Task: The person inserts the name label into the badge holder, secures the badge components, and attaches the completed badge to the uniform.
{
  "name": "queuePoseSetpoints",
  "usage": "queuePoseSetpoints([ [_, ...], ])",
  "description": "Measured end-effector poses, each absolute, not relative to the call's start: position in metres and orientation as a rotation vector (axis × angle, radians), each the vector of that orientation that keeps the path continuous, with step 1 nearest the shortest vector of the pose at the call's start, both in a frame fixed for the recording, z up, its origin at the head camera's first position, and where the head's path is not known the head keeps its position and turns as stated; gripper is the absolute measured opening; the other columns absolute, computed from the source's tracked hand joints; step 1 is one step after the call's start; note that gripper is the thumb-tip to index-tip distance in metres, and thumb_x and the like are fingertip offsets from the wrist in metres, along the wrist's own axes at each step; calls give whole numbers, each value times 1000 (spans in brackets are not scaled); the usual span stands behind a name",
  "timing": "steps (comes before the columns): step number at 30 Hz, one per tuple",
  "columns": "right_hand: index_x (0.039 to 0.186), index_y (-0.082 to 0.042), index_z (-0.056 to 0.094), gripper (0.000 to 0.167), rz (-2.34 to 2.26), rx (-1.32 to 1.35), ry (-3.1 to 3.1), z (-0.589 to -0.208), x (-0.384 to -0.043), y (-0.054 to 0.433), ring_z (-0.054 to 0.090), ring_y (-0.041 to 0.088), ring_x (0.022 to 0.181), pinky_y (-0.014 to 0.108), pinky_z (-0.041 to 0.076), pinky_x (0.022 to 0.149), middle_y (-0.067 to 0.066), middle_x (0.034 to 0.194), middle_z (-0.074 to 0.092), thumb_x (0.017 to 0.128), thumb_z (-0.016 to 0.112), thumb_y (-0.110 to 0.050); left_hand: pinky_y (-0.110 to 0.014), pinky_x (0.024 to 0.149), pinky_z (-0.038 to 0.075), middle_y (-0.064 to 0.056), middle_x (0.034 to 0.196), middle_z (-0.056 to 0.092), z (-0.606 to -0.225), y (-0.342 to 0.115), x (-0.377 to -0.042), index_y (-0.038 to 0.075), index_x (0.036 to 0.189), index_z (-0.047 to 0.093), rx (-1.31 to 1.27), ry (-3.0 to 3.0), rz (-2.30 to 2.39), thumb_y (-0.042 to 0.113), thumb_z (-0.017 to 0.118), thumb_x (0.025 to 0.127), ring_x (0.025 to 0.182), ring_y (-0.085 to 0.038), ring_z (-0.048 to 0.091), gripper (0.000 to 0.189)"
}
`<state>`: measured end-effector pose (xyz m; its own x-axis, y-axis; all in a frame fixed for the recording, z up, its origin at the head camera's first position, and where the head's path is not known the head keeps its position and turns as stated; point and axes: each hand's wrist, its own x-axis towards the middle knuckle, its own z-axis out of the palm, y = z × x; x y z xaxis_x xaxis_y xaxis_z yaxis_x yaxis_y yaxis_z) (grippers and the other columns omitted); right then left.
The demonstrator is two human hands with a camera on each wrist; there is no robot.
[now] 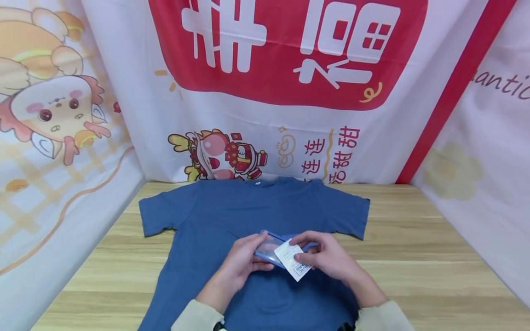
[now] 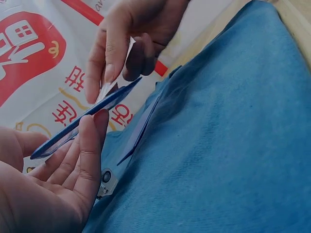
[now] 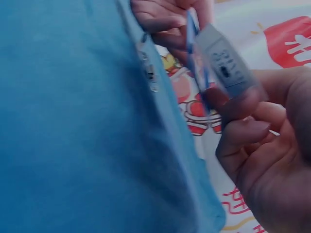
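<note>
My left hand [image 1: 241, 261] holds a clear card holder with a blue frame [image 1: 268, 247] by its left end, thumb on one edge and fingers along the other. With thumb and fingers my right hand [image 1: 327, 255] pinches a white card [image 1: 290, 255] printed with dark lettering. In the head view the card overlaps the right part of the holder, tilted across it. Both hands are above a blue T-shirt [image 1: 248, 207] spread on the table. A flat blue piece [image 2: 140, 130] lies on the shirt beneath the hands, with a small metal clip [image 2: 107, 183] near it.
The wood-grain table [image 1: 414, 248] extends to both sides of the shirt. A white printed cloth [image 1: 273, 117] hangs behind it, and more printed cloth walls [image 1: 62, 220] stand at left and right. The shirt's collar and sleeves [image 1: 348, 211] point toward the back.
</note>
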<state>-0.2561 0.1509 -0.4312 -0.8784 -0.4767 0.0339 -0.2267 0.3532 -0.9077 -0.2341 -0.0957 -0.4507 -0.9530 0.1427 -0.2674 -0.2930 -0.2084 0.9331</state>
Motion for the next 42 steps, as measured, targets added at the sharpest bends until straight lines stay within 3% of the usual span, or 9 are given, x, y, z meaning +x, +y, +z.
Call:
queuePoseSetpoints([
  [5, 118, -16, 83, 23, -1335, -842, 2556, -423, -263, 145, 56, 9, 68, 23, 47, 60, 8, 100, 78, 95, 80, -14, -30, 74, 66, -8, 111, 82, -452, -98, -235, -6, 142, 62, -161, 1754, 2251, 39, 60, 111, 81, -13, 77, 55],
  [8, 118, -18, 83, 23, -1289, -918, 2608, -423, -264, 138, 59, 8, 78, 24, 50, 67, 2, 116, 78, 96, 79, -12, -30, 75, 66, -7, 109, 82, -453, -99, -235, -6, 142, 61, -142, 1717, 2258, 39, 59, 112, 83, -13, 78, 55],
  [14, 116, -17, 84, 21, -1265, -993, 2664, -424, -266, 123, 58, 9, 79, 24, 51, 69, 6, 125, 70, 97, 78, -9, -29, 76, 66, -2, 103, 80, -451, -99, -235, -7, 145, 57, -84, 1663, 2280, 39, 53, 114, 84, -11, 77, 55],
  [21, 117, -20, 85, 27, -1244, -1124, 2753, -430, -270, 115, 63, 28, 119, 34, 52, 92, 14, 133, 65, 98, 74, -3, -30, 79, 66, -7, 111, 81, -451, -100, -238, -8, 149, 54, -79, 1657, 2259, 32, 54, 114, 90, -12, 79, 54],
  [23, 118, -21, 85, 29, -1257, -1129, 2756, -433, -271, 115, 62, 31, 121, 37, 52, 95, 14, 133, 65, 99, 73, -1, -30, 79, 66, -8, 110, 80, -452, -99, -239, -8, 147, 56, -87, 1656, 2256, 25, 56, 112, 90, -13, 79, 49],
  [28, 117, -22, 85, 28, -1326, -1050, 2788, -435, -270, 118, 63, 26, 114, 37, 53, 94, 8, 124, 66, 100, 73, -3, -31, 79, 66, -8, 110, 79, -453, -98, -237, -11, 145, 55, -114, 1646, 2277, 11, 55, 105, 91, -14, 78, 45],
  [32, 122, -22, 82, 22, -1378, -776, 2896, -430, -269, 122, 60, 19, 98, 34, 52, 83, 6, 115, 67, 101, 77, -16, -32, 79, 66, -10, 113, 79, -452, -98, -237, -11, 148, 52, -146, 1632, 2322, 12, 53, 106, 93, -15, 78, 47],
  [36, 135, -16, 73, 37, -1387, -485, 2795, -429, -269, 128, 60, 14, 85, 30, 53, 72, 6, 112, 71, 101, 78, -29, -34, 80, 67, -12, 117, 78, -451, -98, -238, -11, 151, 48, -187, 1616, 2353, 12, 52, 108, 96, -18, 78, 49],
  [42, 134, -8, 71, 37, -1631, -285, 2403, -436, -272, 126, 61, 20, 70, 33, 56, 61, 8, 90, 66, 100, 77, -20, -34, 85, 67, -20, 132, 73, -449, -99, -237, -10, 157, 41, -207, 1645, 2326, 12, 49, 112, 103, -18, 76, 50],
])
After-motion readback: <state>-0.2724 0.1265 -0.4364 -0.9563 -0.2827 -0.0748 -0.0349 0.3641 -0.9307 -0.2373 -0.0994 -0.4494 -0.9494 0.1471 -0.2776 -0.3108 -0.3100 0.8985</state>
